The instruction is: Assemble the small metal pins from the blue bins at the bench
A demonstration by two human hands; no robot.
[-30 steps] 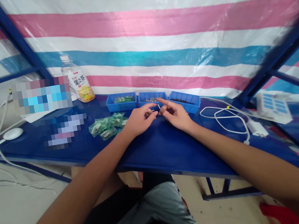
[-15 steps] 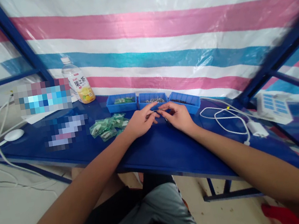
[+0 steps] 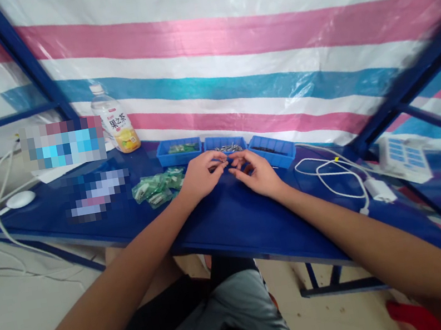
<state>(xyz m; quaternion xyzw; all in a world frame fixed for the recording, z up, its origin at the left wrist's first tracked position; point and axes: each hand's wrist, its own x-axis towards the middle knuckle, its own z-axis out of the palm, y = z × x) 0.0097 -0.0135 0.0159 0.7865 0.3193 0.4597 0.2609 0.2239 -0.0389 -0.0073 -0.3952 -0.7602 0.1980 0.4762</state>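
Green packets (image 3: 158,185) lie in a heap on the blue table (image 3: 230,225), just left of the left hand (image 3: 201,175). Both hands have slid up, closer to the middle tray (image 3: 209,144) of little metal bits, so the fiddly work now sits right at its front wall. The right hand (image 3: 256,173) has pulled its pointing finger in. Both hands are pinched nearly shut, fingertips touching. What tiny thing they nip is too small to tell.
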